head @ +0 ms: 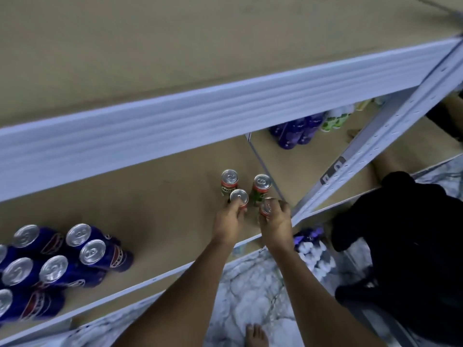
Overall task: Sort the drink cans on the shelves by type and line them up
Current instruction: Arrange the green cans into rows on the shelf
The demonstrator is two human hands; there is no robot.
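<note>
Several slim red-and-green cans stand on the middle shelf (162,196) near its right end. My left hand (229,221) grips the front left can (239,196). My right hand (275,222) grips the front right can (267,206), which tilts slightly. Behind them two more red-and-green cans stand upright, one at the left (229,179) and one at the right (261,184). A cluster of several blue cans (75,251) stands at the left of the same shelf.
The white front beam of the upper shelf (200,118) hangs over the cans. A white upright post (370,146) stands just right of my hands. Purple cans (298,131) and green-white cans (335,118) sit beyond it. A person in black (400,234) crouches at the right.
</note>
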